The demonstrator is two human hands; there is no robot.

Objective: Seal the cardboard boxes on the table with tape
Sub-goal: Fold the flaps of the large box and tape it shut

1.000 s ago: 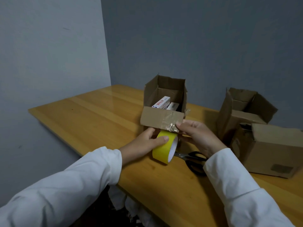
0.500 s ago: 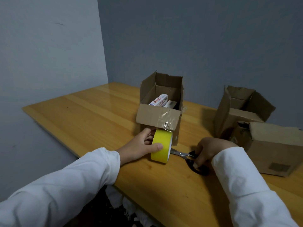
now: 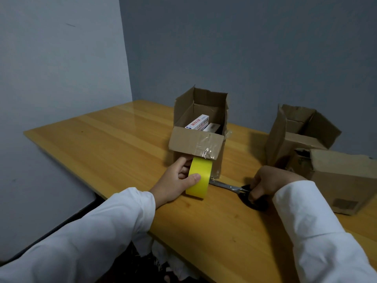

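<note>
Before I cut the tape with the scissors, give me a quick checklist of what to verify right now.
1. Left hand grips the yellow tape roll: ok.
2. Tape end stuck to the front flap of the open box: ok, roll hangs right under it.
3. Right hand on the scissors: ok, fingers at the black handles.
4. Scissors lifted to the tape: not ok, they lie on the table.
5. Blades open: cannot tell.
6. Box flaps closed for sealing: not ok, contents show.

Bare table (image 3: 114,144) lies left; the open box (image 3: 201,127) stands mid-table, two boxes (image 3: 318,152) crowd the right.
</note>
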